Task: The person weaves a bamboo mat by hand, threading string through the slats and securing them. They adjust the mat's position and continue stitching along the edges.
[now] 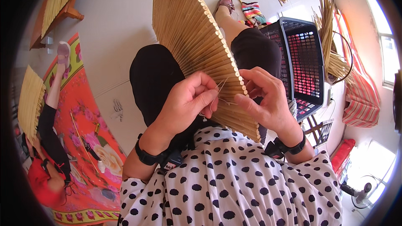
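Observation:
A stiff mat of tan straw stalks (188, 29) stands across my lap, its row of pale round cut ends facing right. It fans out from the far end toward my body. My left hand (186, 100) is closed in a pinch on a thin pale thread (225, 84) beside the mat's left face. The thread runs in loose strands toward the cut ends. My right hand (268, 96) grips the mat's right edge, thumb and forefinger on either side of a few stalk ends. Its other fingers are partly hidden behind the edge.
A dark plastic basket (303, 54) stands to my right, near bundles of straw (328, 29) and a striped cloth (362, 96). At left, another person (52, 175) sits on a red floral cloth (90, 113) with a straw mat (31, 100). A wooden bench (54, 21) stands at far left.

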### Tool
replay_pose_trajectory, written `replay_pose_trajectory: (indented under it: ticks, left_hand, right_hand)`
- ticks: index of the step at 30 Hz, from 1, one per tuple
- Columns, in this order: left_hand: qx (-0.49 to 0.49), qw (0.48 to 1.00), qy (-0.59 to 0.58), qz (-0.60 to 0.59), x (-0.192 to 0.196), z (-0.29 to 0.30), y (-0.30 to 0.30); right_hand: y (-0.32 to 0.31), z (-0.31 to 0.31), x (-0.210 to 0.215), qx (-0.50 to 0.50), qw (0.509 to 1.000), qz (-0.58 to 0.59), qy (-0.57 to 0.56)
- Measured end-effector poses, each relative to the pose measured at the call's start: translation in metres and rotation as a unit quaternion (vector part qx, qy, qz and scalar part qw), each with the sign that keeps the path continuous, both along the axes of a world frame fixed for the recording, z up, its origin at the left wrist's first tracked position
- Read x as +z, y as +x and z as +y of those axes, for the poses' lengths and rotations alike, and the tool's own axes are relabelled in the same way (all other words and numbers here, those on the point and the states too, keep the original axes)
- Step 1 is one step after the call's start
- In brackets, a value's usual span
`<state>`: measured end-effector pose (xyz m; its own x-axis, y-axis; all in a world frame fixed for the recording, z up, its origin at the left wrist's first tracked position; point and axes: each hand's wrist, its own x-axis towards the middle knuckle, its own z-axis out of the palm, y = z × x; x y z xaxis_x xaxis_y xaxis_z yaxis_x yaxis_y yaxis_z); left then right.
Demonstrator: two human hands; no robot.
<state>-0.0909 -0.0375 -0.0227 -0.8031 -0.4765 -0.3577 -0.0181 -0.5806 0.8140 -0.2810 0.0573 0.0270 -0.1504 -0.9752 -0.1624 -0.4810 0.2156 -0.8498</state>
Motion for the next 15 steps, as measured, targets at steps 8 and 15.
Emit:
replay_pose_trajectory:
  ticks: [8, 15]
  left_hand:
    - [-0.111, 0.994, -0.008, -0.015, 0.005, -0.01, 0.013]
    - [0.073, 0.965, -0.231, 0.103, -0.02, -0.005, 0.01]
  right_hand:
    - [-0.006, 0.0, -0.01, 0.042, 0.996, -0.072, -0.044]
    - [-0.007, 0.002, -0.022, 0.019, 0.988, -0.132, -0.081]
